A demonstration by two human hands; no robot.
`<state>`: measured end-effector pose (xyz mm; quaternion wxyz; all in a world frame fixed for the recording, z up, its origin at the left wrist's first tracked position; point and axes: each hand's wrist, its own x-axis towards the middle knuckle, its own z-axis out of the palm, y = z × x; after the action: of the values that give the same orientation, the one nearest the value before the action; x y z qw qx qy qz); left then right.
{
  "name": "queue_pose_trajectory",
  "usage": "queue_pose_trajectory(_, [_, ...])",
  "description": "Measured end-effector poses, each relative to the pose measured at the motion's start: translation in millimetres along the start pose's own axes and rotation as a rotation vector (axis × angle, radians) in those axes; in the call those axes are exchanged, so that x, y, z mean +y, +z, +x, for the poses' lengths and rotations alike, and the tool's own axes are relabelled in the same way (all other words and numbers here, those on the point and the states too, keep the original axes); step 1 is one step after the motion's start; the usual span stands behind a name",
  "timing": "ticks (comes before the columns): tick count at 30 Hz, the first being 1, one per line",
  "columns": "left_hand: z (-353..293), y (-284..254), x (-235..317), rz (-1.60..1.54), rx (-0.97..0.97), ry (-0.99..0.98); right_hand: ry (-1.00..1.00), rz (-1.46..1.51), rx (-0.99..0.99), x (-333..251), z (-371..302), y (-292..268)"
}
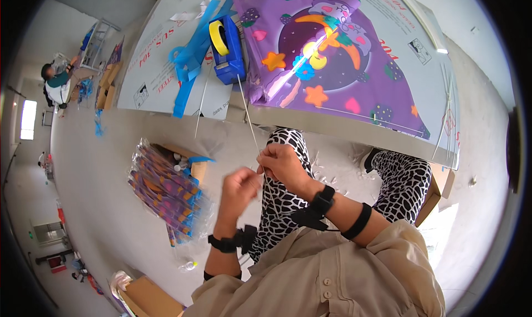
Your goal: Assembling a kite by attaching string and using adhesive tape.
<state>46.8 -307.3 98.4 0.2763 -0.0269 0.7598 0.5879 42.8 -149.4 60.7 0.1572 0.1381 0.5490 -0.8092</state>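
In front of my knees, my right hand (282, 165) pinches the lower end of a thin white rod (247, 107). The rod slants up to the table's edge, its far end beside a blue tape dispenser (230, 66) with a yellow roll. Just left of it, my left hand (241, 188) is slightly blurred, its fingertips pressed together close to the rod's end. What they hold, if anything, is too small to make out. On the table lies a purple printed sheet (360, 104) with stars, hearts and a moon. Blue ribbon (188, 65) lies left of the dispenser.
The table (155, 68) has a grey printed covering. More thin white rods (448, 104) lie at its right end. On the floor are clear-wrapped purple printed pieces (166, 189), a box (152, 297) and white scraps. A person (55, 84) works at the far left.
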Motion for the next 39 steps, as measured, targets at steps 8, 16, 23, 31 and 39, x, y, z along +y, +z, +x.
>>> queue_pose_trajectory(8, [171.7,-58.0,52.9,0.125,0.625,0.514,-0.009,-0.041,0.011,7.1,-5.9,-1.5])
queue_pose_trajectory(16, [244.0,-66.3,107.9,0.086,0.432,0.095,-0.048,-0.037,0.028,4.0,10.2,0.8])
queue_pose_trajectory(23, [254.5,-69.5,114.0,-0.224,0.415,0.05,-0.12,-0.02,0.02,13.5,20.1,4.5])
queue_pose_trajectory(31, [144.4,-47.4,75.4,-0.177,0.324,0.079,0.014,-0.005,0.036,12.8,23.5,4.5])
queue_pose_trajectory(39, [-65.1,22.9,-18.4,-0.097,0.251,-0.041,-0.004,0.049,0.038,15.1,25.2,0.3])
